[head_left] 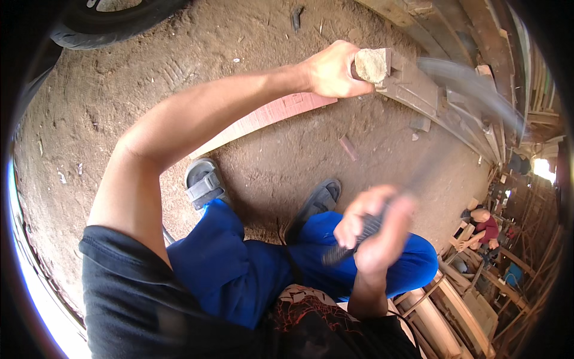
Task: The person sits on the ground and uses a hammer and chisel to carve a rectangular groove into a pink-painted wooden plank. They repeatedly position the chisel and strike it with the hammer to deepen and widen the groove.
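My left hand [338, 69] reaches far forward, its fingers wrapped round a wooden piece [372, 66] with a rough, pale end. That piece sits against the near end of a long, worn wooden beam [412, 90]. Nearer my body, my right hand [378, 227] is closed on the black ribbed grip [368, 230] of a hammer-like tool. Its thin shaft is smeared by motion, and a faint grey arc [478, 84] sweeps over the beam where its head moves. The head's exact shape cannot be made out.
A pinkish plank [263, 119] lies on the dirt ground under my left forearm. A small wood offcut [347, 148] lies between my feet and the beam. A tyre [113, 24] stands at upper left. Stacked timber [442, 317] and another person [481, 230] are at right.
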Demonstrator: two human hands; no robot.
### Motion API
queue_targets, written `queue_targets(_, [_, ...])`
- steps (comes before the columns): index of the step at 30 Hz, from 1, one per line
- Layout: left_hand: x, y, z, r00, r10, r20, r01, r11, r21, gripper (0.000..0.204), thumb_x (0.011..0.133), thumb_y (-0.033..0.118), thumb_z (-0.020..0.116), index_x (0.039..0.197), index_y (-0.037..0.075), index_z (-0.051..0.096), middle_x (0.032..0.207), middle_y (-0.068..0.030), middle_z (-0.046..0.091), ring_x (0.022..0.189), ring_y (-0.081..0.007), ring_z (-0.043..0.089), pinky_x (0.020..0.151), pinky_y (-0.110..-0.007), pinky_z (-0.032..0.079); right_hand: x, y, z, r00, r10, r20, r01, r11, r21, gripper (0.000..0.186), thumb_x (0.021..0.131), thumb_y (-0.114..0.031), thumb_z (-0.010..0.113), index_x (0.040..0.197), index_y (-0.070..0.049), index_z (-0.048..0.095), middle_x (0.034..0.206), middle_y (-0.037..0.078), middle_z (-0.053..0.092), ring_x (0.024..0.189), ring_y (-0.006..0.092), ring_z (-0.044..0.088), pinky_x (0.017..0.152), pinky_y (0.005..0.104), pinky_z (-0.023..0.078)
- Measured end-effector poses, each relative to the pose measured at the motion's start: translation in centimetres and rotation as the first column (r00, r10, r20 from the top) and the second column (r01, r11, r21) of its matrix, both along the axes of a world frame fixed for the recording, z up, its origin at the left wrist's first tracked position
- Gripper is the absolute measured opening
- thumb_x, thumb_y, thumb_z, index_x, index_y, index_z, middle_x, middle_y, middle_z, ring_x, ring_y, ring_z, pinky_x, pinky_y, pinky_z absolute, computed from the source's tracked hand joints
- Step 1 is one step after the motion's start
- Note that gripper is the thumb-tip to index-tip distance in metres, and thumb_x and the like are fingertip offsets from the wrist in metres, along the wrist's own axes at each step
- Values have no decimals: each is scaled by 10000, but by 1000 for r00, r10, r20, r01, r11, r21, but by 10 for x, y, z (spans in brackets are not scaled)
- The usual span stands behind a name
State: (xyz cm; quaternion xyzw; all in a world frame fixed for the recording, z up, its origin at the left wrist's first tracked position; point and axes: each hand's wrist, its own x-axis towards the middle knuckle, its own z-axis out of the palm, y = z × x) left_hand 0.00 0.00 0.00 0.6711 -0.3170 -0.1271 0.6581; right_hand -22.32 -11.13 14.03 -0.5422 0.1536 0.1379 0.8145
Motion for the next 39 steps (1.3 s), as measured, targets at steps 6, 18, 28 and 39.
queue_targets(6, [4,5,10,998,4,56,-1,999,-37,274,789,207,659,923,-30,632,809,-176,692,725,-250,657,728,-401,545,-2,12,66,993,-121,7,121,988,-98,527,1042,-520,422,983,-6,521,623,130,515,426,206,483,416,332,424])
queue_targets(18, [-5,5,-1,999,40,-19,-40,999,4,258,769,186,676,931,-14,661,789,-129,702,727,-201,673,706,-370,575,15,12,52,938,-196,-285,133,966,-223,483,1063,-498,370,887,-66,497,548,44,444,333,96,354,303,243,301])
queue_targets(28, [7,11,26,955,277,109,-261,955,-141,340,815,225,640,1064,-7,659,887,-133,719,776,-218,679,840,-352,580,-2,-23,73,1000,-15,-17,13,995,-95,535,1040,-538,392,982,-12,471,598,167,497,363,244,454,344,378,410])
queue_targets(39, [1,17,3,985,169,42,-168,985,-31,283,819,253,660,987,26,667,795,-77,683,743,-155,598,749,-356,510,-4,0,54,990,-104,-90,59,913,-403,473,1081,-485,261,948,-56,409,569,83,438,319,148,386,291,281,345])
